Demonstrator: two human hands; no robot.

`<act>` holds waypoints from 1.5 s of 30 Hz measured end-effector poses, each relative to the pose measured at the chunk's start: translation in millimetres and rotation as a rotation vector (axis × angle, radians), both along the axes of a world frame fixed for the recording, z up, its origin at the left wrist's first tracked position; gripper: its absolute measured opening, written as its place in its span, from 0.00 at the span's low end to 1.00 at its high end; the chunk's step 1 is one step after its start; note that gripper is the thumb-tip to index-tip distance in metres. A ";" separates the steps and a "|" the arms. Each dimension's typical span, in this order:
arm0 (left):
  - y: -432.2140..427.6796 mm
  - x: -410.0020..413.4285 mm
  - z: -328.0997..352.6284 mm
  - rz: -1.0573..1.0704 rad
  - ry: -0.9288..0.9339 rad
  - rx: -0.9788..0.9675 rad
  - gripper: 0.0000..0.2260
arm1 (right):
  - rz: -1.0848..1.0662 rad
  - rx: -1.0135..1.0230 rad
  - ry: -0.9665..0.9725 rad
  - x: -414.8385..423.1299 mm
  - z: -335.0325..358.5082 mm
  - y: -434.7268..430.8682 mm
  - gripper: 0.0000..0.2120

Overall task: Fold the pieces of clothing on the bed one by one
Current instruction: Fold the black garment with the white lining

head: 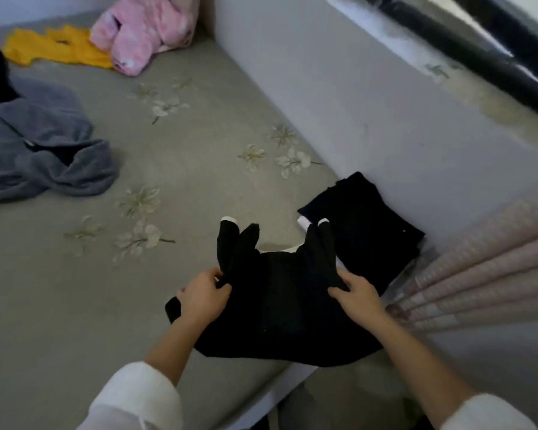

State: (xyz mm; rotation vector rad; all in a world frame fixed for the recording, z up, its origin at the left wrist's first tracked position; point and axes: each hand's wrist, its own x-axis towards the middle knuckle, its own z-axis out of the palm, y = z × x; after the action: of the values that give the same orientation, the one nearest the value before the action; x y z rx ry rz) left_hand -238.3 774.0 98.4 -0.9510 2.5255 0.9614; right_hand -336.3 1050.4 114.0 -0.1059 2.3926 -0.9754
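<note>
- Black garment (277,305) lower centre, on bed (75,290), 2 white-cuffed sleeves pointing away.
- Left hand (204,297) fingers pinch its left edge, right hand (359,293) fingers curl round right edge; likely squaring it for next fold.
- Folded black piece (364,221) just right of it: probably done stack.

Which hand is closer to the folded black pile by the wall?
Right. The right hand grips the black garment beside the pile; the left hand grips its opposite side.
</note>
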 end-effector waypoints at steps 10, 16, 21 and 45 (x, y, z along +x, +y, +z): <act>79.7 -195.6 47.1 -0.252 0.150 -0.192 0.10 | -0.584 -0.173 0.122 -45.4 11.4 91.7 0.19; 120.1 -291.3 56.9 -0.222 0.304 -0.116 0.08 | -0.755 -0.207 0.136 -76.2 -5.1 118.5 0.21; 139.4 -347.9 32.5 -0.240 0.390 0.000 0.12 | -0.842 -0.158 0.170 -93.6 -35.8 133.7 0.21; 157.8 -404.7 -136.0 -0.620 -0.203 -0.114 0.54 | -0.293 0.326 -0.276 -209.9 -139.3 130.6 0.54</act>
State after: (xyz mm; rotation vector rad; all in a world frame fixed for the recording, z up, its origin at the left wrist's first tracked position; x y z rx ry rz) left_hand -643.0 931.8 -37.5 -0.2285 2.4696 0.5062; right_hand -546.2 1181.1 -25.3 0.4806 2.3075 -0.6570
